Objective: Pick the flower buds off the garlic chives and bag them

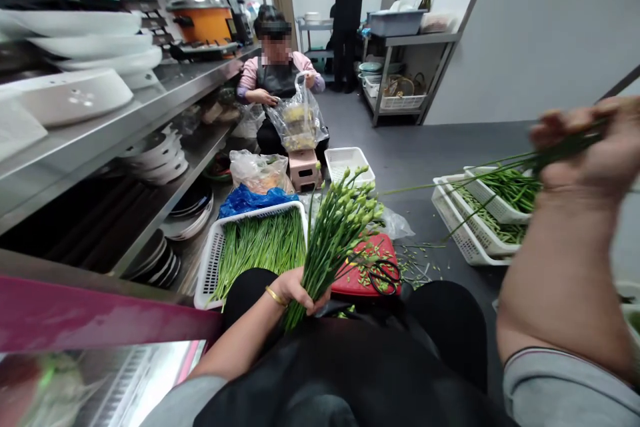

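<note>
My left hand (pixel 301 293), a gold bangle on its wrist, is wrapped round a thick bunch of flowering garlic chives (pixel 334 237), with pale green buds at the top. My right hand (pixel 587 140) is raised far to the right and blurred by motion. Its curled fingers hold a few long green stems (pixel 507 163), which trail leftward. Below and between the hands lies a red board or stool top (pixel 345 285) strewn with cut buds. Black-handled scissors (pixel 384 277) rest on it. A white basket (pixel 203 280) full of long green stems stands left of the bunch.
White baskets (pixel 443 210) of cut green pieces stand on the floor at right. A seated person (pixel 280 73) handles a clear plastic bag (pixel 299 113) ahead; another person (pixel 347 7) stands behind. Metal shelving (pixel 165 103) with dishes runs along the left.
</note>
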